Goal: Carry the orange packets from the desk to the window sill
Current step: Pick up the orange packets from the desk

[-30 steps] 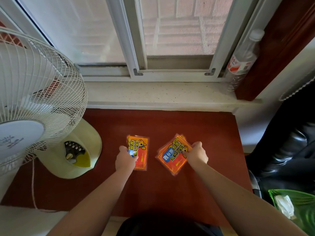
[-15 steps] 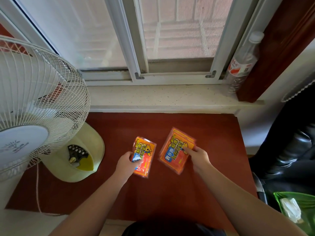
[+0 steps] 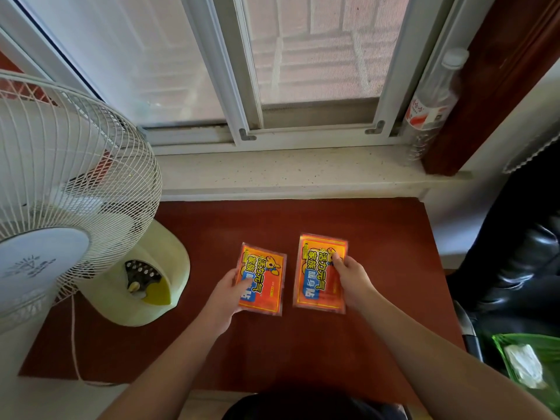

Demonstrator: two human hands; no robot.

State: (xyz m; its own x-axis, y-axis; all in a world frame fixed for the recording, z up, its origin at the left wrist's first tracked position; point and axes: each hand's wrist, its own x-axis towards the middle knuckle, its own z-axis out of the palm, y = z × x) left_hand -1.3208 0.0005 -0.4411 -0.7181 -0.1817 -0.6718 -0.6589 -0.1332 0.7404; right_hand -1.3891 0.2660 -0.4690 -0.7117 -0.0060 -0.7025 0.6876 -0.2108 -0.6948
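Since each orange packet looks thin, light and glossy, flexing and slipping are likely, so a pinch near the lower edge seems best. One packet (image 3: 263, 278) is pinched by the left hand (image 3: 231, 294), a small stack of packets (image 3: 320, 272) by the right hand (image 3: 353, 278), thumbs on top. Both are held just over the red desk (image 3: 378, 237), short of the empty speckled window sill (image 3: 272, 174).
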